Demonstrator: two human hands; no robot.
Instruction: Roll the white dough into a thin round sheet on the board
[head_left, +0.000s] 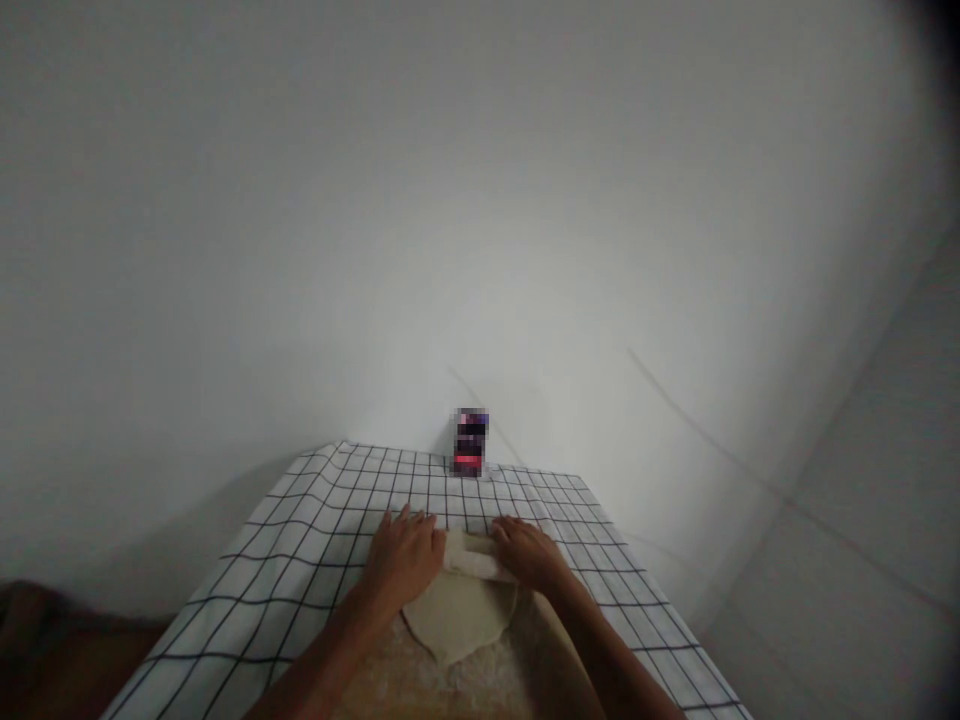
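A pale sheet of dough (460, 612) lies on a flour-dusted wooden board (442, 692), its near edge drawn to a rough point. Across the far part of the dough runs a light-coloured rolling pin (480, 566). My left hand (406, 556) is closed over the pin's left end, knuckles up. On the right end rests my right hand (529, 553), its fingers bent over the pin. The pin's ends are hidden under my palms, and only its middle shows between them.
A white tablecloth with dark grid lines (300, 560) covers the table, which stands against a pale wall (480, 220). At the table's far edge an upright object, blurred into pixels (470, 442), leans by the wall. Something brown (82, 650) lies low at left.
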